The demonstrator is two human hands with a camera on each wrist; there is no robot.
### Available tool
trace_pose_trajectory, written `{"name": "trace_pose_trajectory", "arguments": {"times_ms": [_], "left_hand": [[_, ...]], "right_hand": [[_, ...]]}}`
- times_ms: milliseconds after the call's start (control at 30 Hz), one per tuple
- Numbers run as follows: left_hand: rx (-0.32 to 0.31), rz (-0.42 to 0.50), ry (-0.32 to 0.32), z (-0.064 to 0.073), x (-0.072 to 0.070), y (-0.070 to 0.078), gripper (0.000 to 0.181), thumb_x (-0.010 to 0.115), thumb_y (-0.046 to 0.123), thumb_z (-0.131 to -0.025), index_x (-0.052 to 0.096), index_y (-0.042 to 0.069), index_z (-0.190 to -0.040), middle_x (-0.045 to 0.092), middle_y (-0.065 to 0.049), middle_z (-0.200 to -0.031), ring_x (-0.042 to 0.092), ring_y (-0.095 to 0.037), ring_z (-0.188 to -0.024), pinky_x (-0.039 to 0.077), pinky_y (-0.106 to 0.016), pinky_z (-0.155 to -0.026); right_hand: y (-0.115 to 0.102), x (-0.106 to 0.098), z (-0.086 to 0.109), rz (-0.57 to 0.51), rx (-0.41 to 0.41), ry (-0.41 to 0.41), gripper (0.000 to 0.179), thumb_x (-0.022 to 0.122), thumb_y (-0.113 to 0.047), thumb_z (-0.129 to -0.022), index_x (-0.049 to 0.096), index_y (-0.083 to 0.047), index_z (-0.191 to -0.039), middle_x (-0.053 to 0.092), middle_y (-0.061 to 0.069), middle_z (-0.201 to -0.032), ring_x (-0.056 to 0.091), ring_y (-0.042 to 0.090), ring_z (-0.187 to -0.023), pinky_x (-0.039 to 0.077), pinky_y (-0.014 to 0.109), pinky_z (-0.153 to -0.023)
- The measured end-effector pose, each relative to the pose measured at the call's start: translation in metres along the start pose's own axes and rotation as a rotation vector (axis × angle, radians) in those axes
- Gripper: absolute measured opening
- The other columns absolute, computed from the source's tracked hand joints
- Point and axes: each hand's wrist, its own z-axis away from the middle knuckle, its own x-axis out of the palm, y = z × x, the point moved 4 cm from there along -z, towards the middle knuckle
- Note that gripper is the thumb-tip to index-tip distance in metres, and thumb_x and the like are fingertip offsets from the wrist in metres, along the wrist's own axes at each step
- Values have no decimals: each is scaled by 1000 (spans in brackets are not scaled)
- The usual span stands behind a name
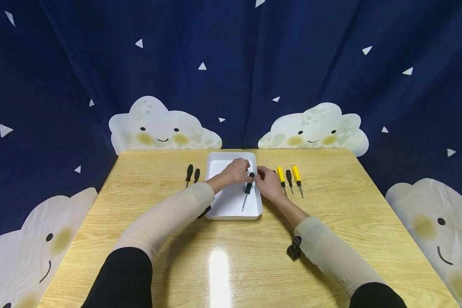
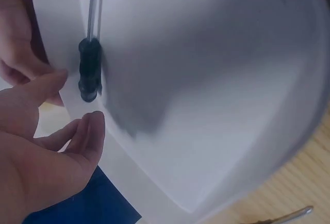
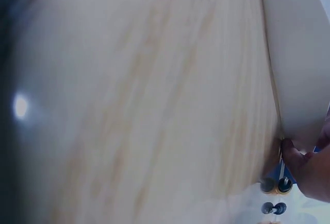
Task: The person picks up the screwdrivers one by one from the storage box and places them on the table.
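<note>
A white rectangular tray (image 1: 231,207) stands on the table, with one black-handled screwdriver (image 1: 249,187) lying along its right side. My left hand (image 1: 236,170) reaches over the tray beside the handle end. In the left wrist view, its thumb and fingers are spread apart near the screwdriver's handle (image 2: 89,69), with a visible gap and nothing held. Outside the tray's right wall is my right hand (image 1: 268,183). The right wrist view shows a fingertip (image 3: 287,145) against the outer wall of the tray (image 3: 299,54); the rest of its contact is hidden.
Two black screwdrivers (image 1: 189,173) lie left of the tray, and another dark handle (image 1: 205,212) shows by its lower left corner. To the right, yellow screwdrivers (image 1: 296,174) lie beside a black one (image 1: 289,176). A dark blue curtain (image 1: 231,85) stands behind the wooden table (image 1: 312,218).
</note>
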Motion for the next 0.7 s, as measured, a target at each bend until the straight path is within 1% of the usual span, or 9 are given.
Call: {"name": "trace_pose_trajectory", "arguments": {"times_ms": [233, 333, 367, 433, 500, 567, 600, 667, 700], "left_hand": [[-39, -11, -32, 1, 6, 1, 47, 84, 27, -92, 67, -2, -124, 68, -11, -109, 59, -22, -96, 52, -33, -91], [-58, 1, -46, 1, 7, 2, 36, 85, 26, -91, 68, 1, -110, 66, -8, -97, 58, -21, -88, 51, -32, -82], [-60, 6, -46, -8, 16, -7, 34, 86, 30, -89, 68, 4, -103, 64, -5, -92, 56, -20, -84, 50, -32, -77], [-67, 18, -63, -8, 18, -7, 30, 86, 29, -90, 66, 7, -92, 62, -3, -83, 55, -19, -78, 48, -31, -70], [-63, 26, -69, -7, 20, -6, 30, 86, 28, -90, 64, 8, -85, 60, -2, -78, 54, -18, -73, 46, -29, -65], [-62, 35, -65, -6, 21, -5, 29, 87, 26, -90, 64, 8, -84, 62, -2, -77, 55, -17, -72, 45, -27, -64], [-67, 32, -70, 3, 14, 5, 26, 85, 22, -91, 65, 6, -85, 64, -4, -79, 57, -18, -73, 47, -27, -65], [-78, 22, -71, 3, 16, 6, 25, 85, 21, -91, 67, 5, -88, 67, -6, -83, 59, -18, -74, 49, -27, -67], [-78, 15, -78, -2, 20, 2, 24, 85, 22, -90, 67, 6, -88, 67, -5, -82, 60, -17, -73, 50, -27, -68]], "right_hand": [[1, -1, -1, 8, 16, -12, 40, 57, -7, -103, 63, 5, -140, 71, 23, -128, 68, 35, -115, 58, 48, -97], [1, -1, -1, 6, 19, -11, 40, 58, -7, -103, 64, 5, -140, 71, 23, -129, 68, 35, -116, 58, 48, -98], [1, -1, -1, 4, 18, -11, 40, 58, -7, -103, 64, 5, -140, 71, 23, -129, 67, 35, -116, 58, 49, -98], [1, -2, -1, 4, 17, -9, 40, 58, -7, -103, 64, 5, -140, 71, 23, -128, 67, 35, -116, 57, 49, -98], [1, -2, -1, -1, 14, -5, 40, 58, -7, -102, 64, 6, -140, 71, 23, -128, 67, 36, -116, 57, 49, -98], [1, -2, 0, -3, 13, -6, 40, 58, -7, -103, 64, 5, -140, 71, 23, -128, 68, 36, -116, 57, 49, -98], [0, -2, 0, -4, 13, -6, 40, 58, -7, -103, 64, 5, -140, 71, 23, -127, 68, 36, -116, 57, 49, -98], [0, -2, 0, -8, 13, -6, 39, 58, -7, -103, 64, 5, -140, 71, 23, -127, 68, 36, -116, 58, 49, -97], [0, -2, 0, -8, 12, -6, 39, 58, -7, -103, 64, 5, -140, 71, 23, -127, 68, 35, -116, 58, 48, -97]]}}
